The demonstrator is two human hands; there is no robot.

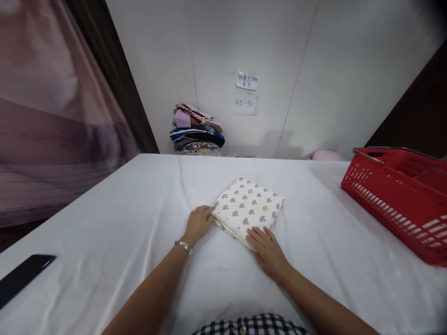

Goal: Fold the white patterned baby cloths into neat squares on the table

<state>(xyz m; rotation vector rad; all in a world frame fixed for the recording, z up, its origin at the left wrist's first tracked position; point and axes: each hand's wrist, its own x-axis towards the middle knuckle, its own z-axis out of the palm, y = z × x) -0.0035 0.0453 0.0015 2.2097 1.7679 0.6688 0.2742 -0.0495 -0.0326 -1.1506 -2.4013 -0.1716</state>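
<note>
A folded white cloth (244,202) with grey mushroom shapes and a few coloured ones lies at the middle of the table, its corners turned toward and away from me. My left hand (199,224) is closed at the cloth's left corner, the fingertips pinching its layered edge. A silvery bracelet (184,245) circles that wrist. At the near corner, my right hand (267,251) rests with its fingers stretched out over the top of the cloth. Its thumb is hidden.
The table (139,204) has a white, slightly wrinkled cover. A red plastic basket (394,200) stands at the right. A black flat object (24,277) lies at the left edge. Behind the table rises a stack of folded fabrics (197,135), near paper notes (246,102) on the wall.
</note>
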